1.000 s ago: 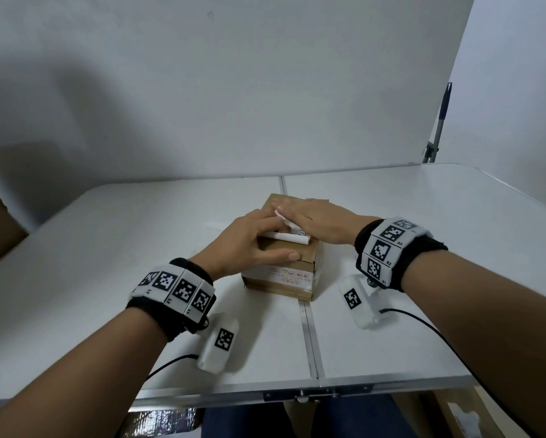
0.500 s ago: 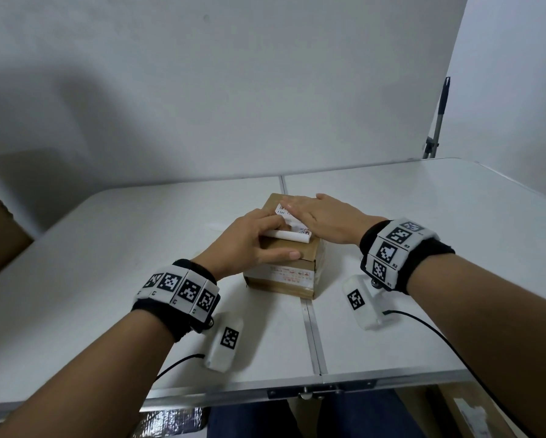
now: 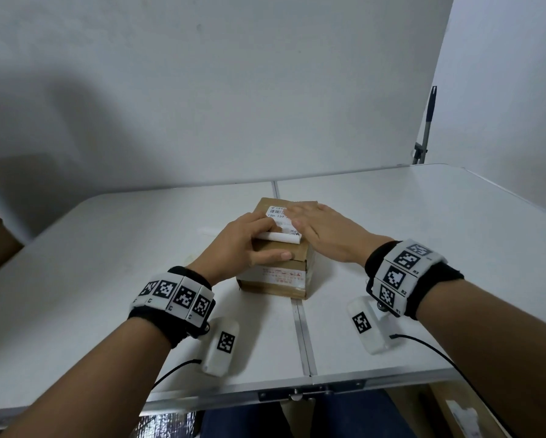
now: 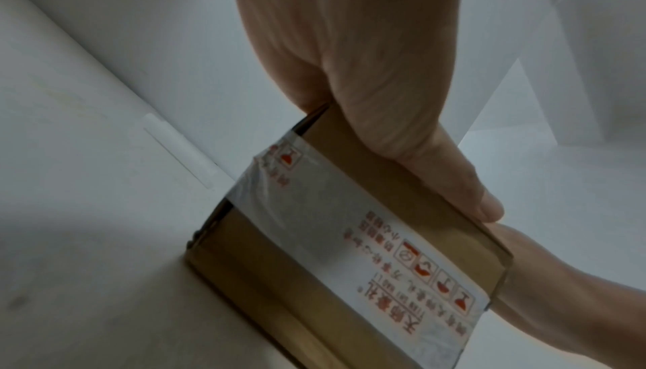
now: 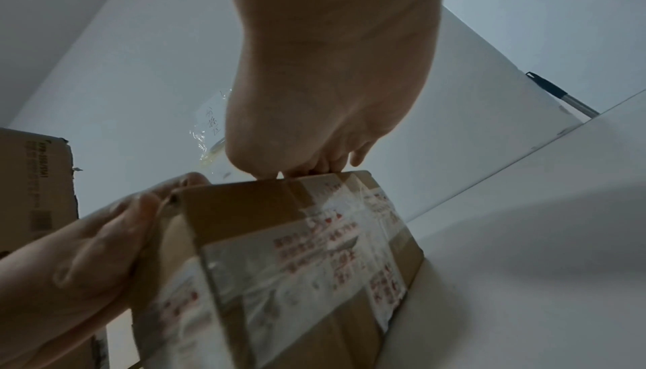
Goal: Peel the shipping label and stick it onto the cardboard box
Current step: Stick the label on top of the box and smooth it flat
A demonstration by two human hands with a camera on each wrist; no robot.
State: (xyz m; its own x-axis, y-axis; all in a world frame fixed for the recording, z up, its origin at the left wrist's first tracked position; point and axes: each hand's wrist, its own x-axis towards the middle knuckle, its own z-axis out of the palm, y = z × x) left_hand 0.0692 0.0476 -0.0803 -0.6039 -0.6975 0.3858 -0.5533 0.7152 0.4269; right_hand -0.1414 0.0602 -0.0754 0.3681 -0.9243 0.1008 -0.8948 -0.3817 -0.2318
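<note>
Midway along the table's (image 3: 107,248) centre seam, nearer its front edge than its back, the cardboard box (image 3: 278,276) is seen standing, taped across its sides. On its top face the shipping label (image 3: 279,218) is laid flat at the far end, while its near end is curled round by the left hand (image 3: 243,245), thumb braced on the box front. The right hand (image 3: 322,229) is spread flat, fingers pressed onto the label.
</note>
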